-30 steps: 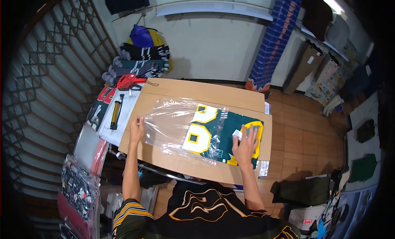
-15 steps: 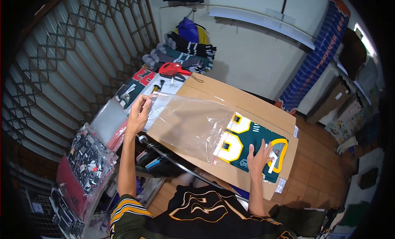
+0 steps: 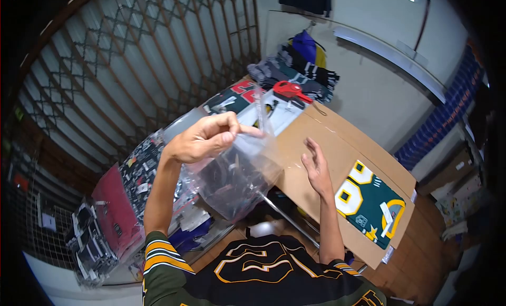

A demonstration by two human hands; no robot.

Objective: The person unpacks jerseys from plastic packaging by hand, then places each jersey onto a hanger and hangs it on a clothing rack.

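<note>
A person in a black jersey with gold lettering (image 3: 263,269) stands at a workbench, the left hand (image 3: 208,137) raised and pinching the top edge of a clear, empty plastic bag (image 3: 237,174) between thumb and fingers, so that the bag hangs limp and crumpled in the air above the near edge of the tabletop. The right hand (image 3: 316,166) is open, fingers spread, holding nothing, poised just beside the bag and over the bare brown cardboard sheet (image 3: 337,148) that covers the tabletop. The folded green jersey with white and yellow numerals (image 3: 371,200) lies flat on the cardboard to the right, well apart from both hands and outside the bag. Judging from this, the bag is being readied for the garment; the next move likely calls for the free hand to find and spread the bag's mouth. Farther off, a red hand tool (image 3: 289,89) rests on printed garments, with a stack of dark folded clothing (image 3: 295,74) beyond it against the wall.
</note>
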